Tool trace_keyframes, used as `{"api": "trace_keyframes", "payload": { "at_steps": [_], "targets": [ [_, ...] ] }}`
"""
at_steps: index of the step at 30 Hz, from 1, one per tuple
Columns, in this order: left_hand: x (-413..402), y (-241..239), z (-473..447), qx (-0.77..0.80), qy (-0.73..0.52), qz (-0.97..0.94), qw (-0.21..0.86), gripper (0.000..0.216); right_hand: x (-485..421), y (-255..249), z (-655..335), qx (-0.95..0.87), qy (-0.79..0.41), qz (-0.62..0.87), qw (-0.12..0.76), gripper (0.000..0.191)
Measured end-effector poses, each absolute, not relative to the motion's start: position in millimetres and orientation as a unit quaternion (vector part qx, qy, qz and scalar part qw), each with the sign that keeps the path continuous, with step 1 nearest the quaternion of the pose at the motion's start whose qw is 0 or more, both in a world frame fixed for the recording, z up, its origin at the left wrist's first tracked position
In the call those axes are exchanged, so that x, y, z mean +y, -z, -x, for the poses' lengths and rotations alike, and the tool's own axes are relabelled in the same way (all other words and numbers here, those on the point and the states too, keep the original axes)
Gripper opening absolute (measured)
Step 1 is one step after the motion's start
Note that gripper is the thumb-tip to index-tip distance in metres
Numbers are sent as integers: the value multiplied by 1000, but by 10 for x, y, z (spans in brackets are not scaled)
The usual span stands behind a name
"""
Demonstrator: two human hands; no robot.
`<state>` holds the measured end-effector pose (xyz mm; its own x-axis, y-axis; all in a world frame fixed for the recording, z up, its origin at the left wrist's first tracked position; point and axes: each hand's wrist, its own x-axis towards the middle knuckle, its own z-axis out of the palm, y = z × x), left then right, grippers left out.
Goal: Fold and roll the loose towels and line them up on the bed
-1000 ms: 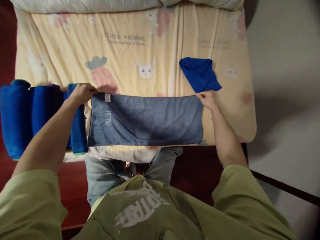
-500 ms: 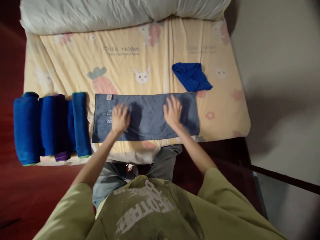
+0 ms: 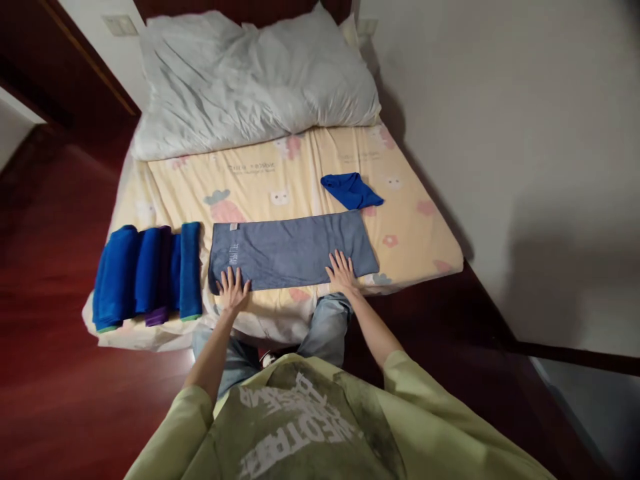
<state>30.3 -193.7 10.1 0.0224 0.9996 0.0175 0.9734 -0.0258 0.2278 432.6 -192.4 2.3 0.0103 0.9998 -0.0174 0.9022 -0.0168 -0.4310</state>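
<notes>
A grey-blue towel (image 3: 293, 248), folded into a long strip, lies flat across the near part of a yellow cartoon-print mattress (image 3: 415, 233). My left hand (image 3: 233, 289) rests open, fingers spread, on the towel's near left edge. My right hand (image 3: 342, 271) lies open and flat on the near edge further right. Neither hand holds anything.
Several rolled blue towels (image 3: 145, 273), one with purple, sit in a row at the mattress's left end. A crumpled bright blue cloth (image 3: 351, 190) lies beyond the towel's right end. A white pillow (image 3: 255, 80) is at the far end; a wall stands right, dark red floor left.
My hands let go of the towel's far corners, pressed flat on its middle, then slid back to its near edge. The camera pulled back and up, showing the pillow.
</notes>
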Motion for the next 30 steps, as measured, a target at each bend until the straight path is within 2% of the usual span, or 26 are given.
{"api": "trace_keyframes", "payload": {
  "at_steps": [2,4,6,9,13,17,26,30],
  "targets": [
    [-2046,-118,55,674,-45,-732,87,70,-2053,5,-4685,-708,-155,677,132,66],
    [-2117,-159,328,653,-24,-753,77,67,-2183,30,-5010,-678,-117,707,161,66],
    [-2166,-228,508,633,-5,-772,56,58,-2336,52,-5302,-629,-79,748,197,62],
    [-2224,-334,657,611,43,-790,27,47,-2581,67,-5638,-612,-93,760,197,54],
    [-2258,-393,741,614,92,-784,-2,47,-2738,-15,-5779,-621,-108,758,165,49],
    [-2257,-415,739,625,86,-776,10,45,-2698,-122,-5694,-615,-102,774,108,41],
    [-2258,-525,690,615,68,-785,16,44,-2699,-151,-5680,-689,13,724,-5,40],
    [-2257,-538,714,618,75,-783,11,46,-2697,-163,-5753,-670,19,742,-10,37]
  ]
}}
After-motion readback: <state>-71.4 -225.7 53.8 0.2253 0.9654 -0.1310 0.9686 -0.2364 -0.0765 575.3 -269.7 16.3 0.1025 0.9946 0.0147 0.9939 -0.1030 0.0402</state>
